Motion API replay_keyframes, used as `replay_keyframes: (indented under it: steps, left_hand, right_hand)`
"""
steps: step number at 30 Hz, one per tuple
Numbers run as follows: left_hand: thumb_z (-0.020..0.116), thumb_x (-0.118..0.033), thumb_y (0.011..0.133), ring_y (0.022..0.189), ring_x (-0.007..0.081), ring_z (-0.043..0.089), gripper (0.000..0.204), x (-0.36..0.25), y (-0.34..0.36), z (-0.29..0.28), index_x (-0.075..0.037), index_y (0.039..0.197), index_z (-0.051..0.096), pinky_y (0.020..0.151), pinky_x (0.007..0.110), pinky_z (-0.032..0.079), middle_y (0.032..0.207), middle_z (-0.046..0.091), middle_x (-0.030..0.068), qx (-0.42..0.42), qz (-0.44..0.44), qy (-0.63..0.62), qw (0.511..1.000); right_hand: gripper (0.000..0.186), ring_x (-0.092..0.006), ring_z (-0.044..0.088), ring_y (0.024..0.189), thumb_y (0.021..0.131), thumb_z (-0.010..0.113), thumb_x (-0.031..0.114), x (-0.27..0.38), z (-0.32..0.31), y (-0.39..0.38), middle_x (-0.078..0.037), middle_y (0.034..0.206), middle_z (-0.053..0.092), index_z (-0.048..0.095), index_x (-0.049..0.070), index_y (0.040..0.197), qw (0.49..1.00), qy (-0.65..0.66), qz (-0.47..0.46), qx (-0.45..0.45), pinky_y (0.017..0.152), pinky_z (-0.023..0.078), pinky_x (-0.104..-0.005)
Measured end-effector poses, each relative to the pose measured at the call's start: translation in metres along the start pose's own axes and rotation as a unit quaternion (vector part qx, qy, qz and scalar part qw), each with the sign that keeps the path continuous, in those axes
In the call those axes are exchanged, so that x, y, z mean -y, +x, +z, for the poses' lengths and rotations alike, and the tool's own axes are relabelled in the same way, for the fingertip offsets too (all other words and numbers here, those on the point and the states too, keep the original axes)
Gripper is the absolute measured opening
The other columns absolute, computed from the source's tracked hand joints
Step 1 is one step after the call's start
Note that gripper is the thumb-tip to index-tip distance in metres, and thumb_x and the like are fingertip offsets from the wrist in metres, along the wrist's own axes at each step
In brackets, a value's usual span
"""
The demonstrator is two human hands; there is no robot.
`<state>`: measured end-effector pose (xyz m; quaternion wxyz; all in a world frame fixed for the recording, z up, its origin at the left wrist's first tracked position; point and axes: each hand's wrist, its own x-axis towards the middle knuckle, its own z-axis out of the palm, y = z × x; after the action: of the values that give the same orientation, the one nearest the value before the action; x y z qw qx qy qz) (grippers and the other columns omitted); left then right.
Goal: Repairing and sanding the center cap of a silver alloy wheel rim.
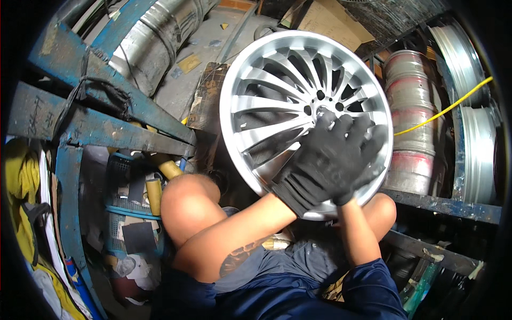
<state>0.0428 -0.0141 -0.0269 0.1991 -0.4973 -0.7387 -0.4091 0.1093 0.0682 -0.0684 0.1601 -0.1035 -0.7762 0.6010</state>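
The large silver wheel (269,103), just beyond the person's knees (188,198), could tip or turn if the overlapping gloved left hand (316,167) and right hand (352,184) bear unevenly on its near right half, whether their grip is clamped I cannot tell.

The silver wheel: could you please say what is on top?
The gloved left hand is over the silver wheel, mostly covering the right hand. The part beneath them cannot be seen.
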Motion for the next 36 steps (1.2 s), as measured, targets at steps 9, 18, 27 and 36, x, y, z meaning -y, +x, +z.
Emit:
replay_keyframes:
  steps: [9,18,27,36]
  left_hand:
    - [0.059,-0.028,0.086,0.076,0.0218,0.06,0.018,-0.037,-0.03,0.038,-0.012,0.093,0.065,0.066,0.041,0.042,0.082,0.062,0.0049,0.111,0.045,-0.066,0.991]
    - [0.06,-0.024,0.085,0.076,0.022,0.062,0.013,-0.031,-0.017,0.025,-0.014,0.083,0.068,0.07,0.041,0.042,0.078,0.064,0.0054,0.135,-0.004,-0.102,0.986]
    - [0.061,-0.023,0.086,0.084,0.021,0.064,0.011,-0.04,-0.003,0.035,-0.016,0.085,0.069,0.075,0.04,0.043,0.08,0.066,0.0037,0.157,-0.038,-0.133,0.978]
    - [0.063,-0.024,0.083,0.082,0.0243,0.063,0.015,-0.055,0.013,0.054,-0.011,0.088,0.067,0.077,0.041,0.043,0.087,0.065,0.0069,0.171,-0.003,-0.197,0.965]
  right_hand:
    - [0.014,-0.0314,0.068,0.076,0.083,0.075,0.011,-0.049,0.073,0.005,-0.013,0.083,0.07,0.067,0.006,0.093,0.943,-0.279,-0.155,0.097,0.076,0.053,-0.0408]
    - [0.015,-0.0328,0.067,0.075,0.083,0.072,0.009,-0.057,0.083,0.007,-0.013,0.079,0.067,0.062,0.004,0.093,0.923,-0.321,-0.166,0.135,0.077,0.053,-0.0423]
    - [0.016,-0.0334,0.066,0.073,0.084,0.07,0.008,-0.063,0.081,0.007,-0.014,0.077,0.065,0.058,0.004,0.094,0.904,-0.366,-0.161,0.154,0.077,0.053,-0.0422]
    - [0.015,-0.0355,0.064,0.073,0.084,0.066,0.006,-0.028,0.082,0.013,-0.015,0.075,0.062,0.053,0.004,0.092,0.922,-0.287,-0.203,0.163,0.083,0.053,-0.0437]
